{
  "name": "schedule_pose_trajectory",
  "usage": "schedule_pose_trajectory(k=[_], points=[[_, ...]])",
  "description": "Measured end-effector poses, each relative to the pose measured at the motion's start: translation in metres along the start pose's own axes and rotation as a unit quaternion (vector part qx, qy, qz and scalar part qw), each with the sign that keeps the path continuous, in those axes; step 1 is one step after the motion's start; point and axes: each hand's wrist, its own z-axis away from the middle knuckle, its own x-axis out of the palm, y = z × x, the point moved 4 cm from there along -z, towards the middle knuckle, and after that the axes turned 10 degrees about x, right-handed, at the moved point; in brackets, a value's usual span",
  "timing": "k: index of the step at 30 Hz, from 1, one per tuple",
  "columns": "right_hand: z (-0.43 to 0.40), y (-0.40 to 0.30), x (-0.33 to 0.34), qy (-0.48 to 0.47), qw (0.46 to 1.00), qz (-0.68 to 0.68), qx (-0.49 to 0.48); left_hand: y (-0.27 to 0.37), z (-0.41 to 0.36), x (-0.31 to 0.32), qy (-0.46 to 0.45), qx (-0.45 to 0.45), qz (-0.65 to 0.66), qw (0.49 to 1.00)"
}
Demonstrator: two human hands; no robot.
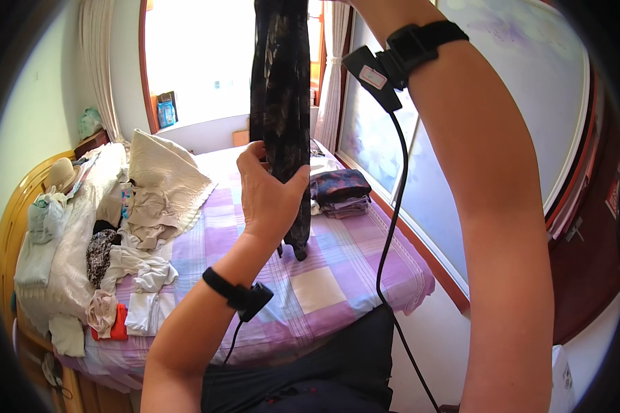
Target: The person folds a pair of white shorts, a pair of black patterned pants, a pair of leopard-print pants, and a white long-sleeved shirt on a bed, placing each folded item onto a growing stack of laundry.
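A long dark garment (281, 93), black with faint pale patterning, hangs upright in front of me, gathered into a narrow strip. Its top runs out of view above, and its lower end hangs just over or against the bed. My left hand (268, 191) is wrapped around its lower half, the thumb on the right edge and the fingers partly hidden at the left. My right forearm (485, 155) reaches up past the top edge of the view, so the right hand is out of view. Beyond the garment lies a stack of folded dark clothes (341, 191).
A checked purple sheet (315, 289) covers the bed. At left lie a beige quilted cover (163, 175), a beige garment (152, 211), folded white clothes (143, 312), a red cloth (114, 325) and a straw hat (61, 174). A black cable (392, 227) hangs from my right wrist strap.
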Motion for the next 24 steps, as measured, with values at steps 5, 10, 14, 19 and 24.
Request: schedule_pose_trajectory(k=[5, 10, 14, 19, 24], points=[[-0.016, 0.015, -0.006, -0.020, 1.000, 0.014, -0.013, -0.052, -0.004, 0.000, -0.051, -0.094, 0.068, 0.992], [-0.009, 0.028, -0.035, -0.050, 0.998, 0.023, 0.022, -0.052, 0.008, -0.013, -0.090, -0.094, 0.141, 0.981], [0.001, 0.041, -0.047, -0.114, 0.992, 0.035, 0.039, -0.066, 0.004, -0.034, -0.130, -0.096, 0.219, 0.962], [0.002, 0.071, -0.069, -0.193, 0.980, -0.007, 0.053, -0.076, 0.005, -0.049, -0.111, -0.155, 0.364, 0.912], [-0.002, 0.091, -0.098, -0.105, 0.978, 0.180, -0.018, -0.080, -0.009, -0.064, -0.075, -0.162, 0.366, 0.913]])
